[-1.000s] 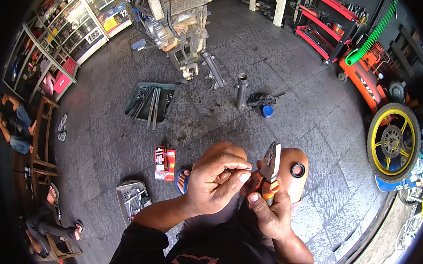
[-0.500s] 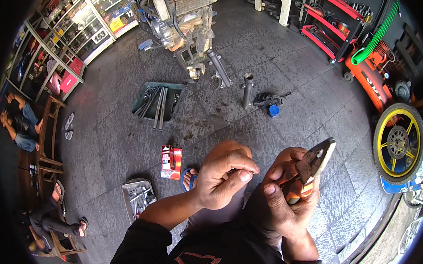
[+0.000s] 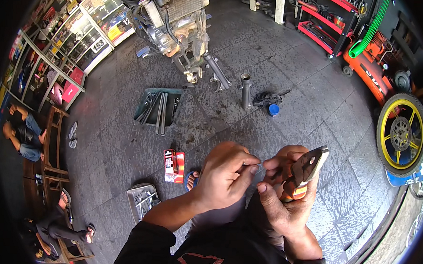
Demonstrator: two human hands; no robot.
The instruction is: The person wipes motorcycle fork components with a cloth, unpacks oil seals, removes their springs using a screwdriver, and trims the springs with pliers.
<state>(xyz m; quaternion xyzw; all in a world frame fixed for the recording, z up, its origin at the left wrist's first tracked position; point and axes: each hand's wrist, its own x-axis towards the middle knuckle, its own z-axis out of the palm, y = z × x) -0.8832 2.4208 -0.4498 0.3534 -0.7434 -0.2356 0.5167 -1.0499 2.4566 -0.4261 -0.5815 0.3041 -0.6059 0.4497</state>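
Observation:
My right hand (image 3: 284, 201) grips a pair of pliers (image 3: 304, 171) with orange handles, the dark jaws pointing up and to the right. My left hand (image 3: 224, 175) pinches a small thin metal piece (image 3: 253, 165) between thumb and fingers, right beside my right hand's fingertips. Both hands are held close together above my lap, over the grey tiled floor (image 3: 126, 142). What the small piece is cannot be told.
On the floor lie a green tray of long metal rods (image 3: 158, 106), a red box (image 3: 174, 166), a small metal tray of parts (image 3: 142, 200), an upright fork tube (image 3: 245, 88) and a blue cap (image 3: 273, 109). A motorcycle front (image 3: 174, 22) stands ahead, a yellow-rimmed wheel (image 3: 402, 133) to the right. People sit at left.
The pliers have tilted from upright to leaning right, and both hands have drawn closer together. The view has tipped slightly downward.

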